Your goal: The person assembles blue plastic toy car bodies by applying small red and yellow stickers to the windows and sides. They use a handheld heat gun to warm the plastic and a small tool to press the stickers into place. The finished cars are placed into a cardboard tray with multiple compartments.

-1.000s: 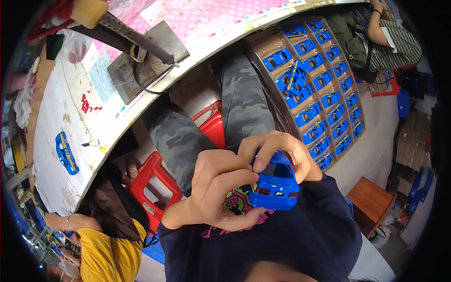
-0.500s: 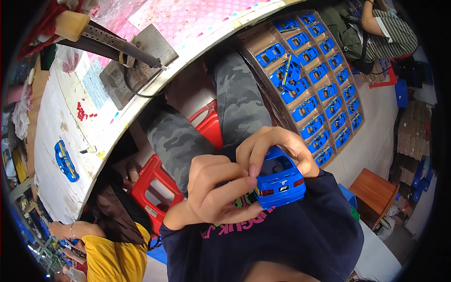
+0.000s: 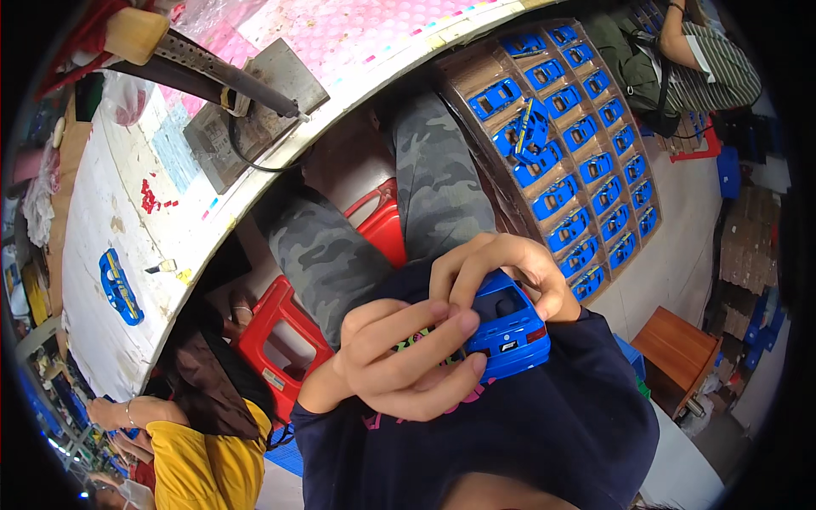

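Close to my chest, a blue toy car body (image 3: 520, 342) is held with its rear end facing me; a dark opening shows where the rear window is. My right hand (image 3: 503, 262) is closed around its far and right sides, fingers curled over the roof. Against the left side of the car body, my left hand (image 3: 408, 357) has its fingers bent and pinched, the tips pressing near the left rear corner. The fingers cover that side, so any small piece between them is hidden.
Beside my right leg, a tray (image 3: 548, 123) holds rows of blue car bodies, with a yellow-striped one (image 3: 532, 132) lying across them. On the white table (image 3: 102, 212) are a press-like metal tool (image 3: 246, 93), red bits (image 3: 148, 197) and another blue car body (image 3: 120, 287). A person in yellow (image 3: 204, 455) sits at left.
My left fingers have shifted slightly right and now cover more of the car body's left rear corner. The car body has turned a little in my right hand.
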Tool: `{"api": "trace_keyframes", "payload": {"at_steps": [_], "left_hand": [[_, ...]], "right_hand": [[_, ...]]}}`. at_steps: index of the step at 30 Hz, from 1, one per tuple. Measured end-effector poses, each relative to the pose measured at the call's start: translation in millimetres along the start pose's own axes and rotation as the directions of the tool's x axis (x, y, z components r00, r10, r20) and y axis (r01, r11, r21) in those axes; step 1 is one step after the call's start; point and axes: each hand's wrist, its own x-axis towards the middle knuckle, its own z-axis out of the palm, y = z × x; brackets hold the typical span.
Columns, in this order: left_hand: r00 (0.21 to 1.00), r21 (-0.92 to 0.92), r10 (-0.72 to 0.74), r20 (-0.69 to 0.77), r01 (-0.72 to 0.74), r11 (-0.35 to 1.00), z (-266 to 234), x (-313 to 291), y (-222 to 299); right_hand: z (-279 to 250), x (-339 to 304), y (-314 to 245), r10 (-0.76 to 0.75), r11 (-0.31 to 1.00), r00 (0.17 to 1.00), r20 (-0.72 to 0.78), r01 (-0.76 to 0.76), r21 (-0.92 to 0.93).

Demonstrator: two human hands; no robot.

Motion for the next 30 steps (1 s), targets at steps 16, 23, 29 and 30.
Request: {"api": "trace_keyframes", "payload": {"at_steps": [16,23,29,30], "left_hand": [[0.489,-0.377,-0.867,-0.095,0.789,0.485,-4,-56,-29],[0.233,-0.478,-0.969,-0.088,0.843,0.246,6,-57,-61],[0.253,-0.621,-0.967,-0.032,0.753,0.217,13,-43,-61],[0.258,-0.664,-0.965,-0.033,0.716,0.214,12,-41,-61]], "right_hand": [[6,-18,19,0.408,0.803,0.788,-0.462,-0.069,0.591],[-2,6,36,0.173,0.985,0.665,-0.727,-0.134,0.112],[-15,41,22,0.031,0.936,0.596,-0.803,-0.299,-0.186],[-18,44,20,0.022,0.916,0.603,-0.797,-0.331,-0.226]]}}
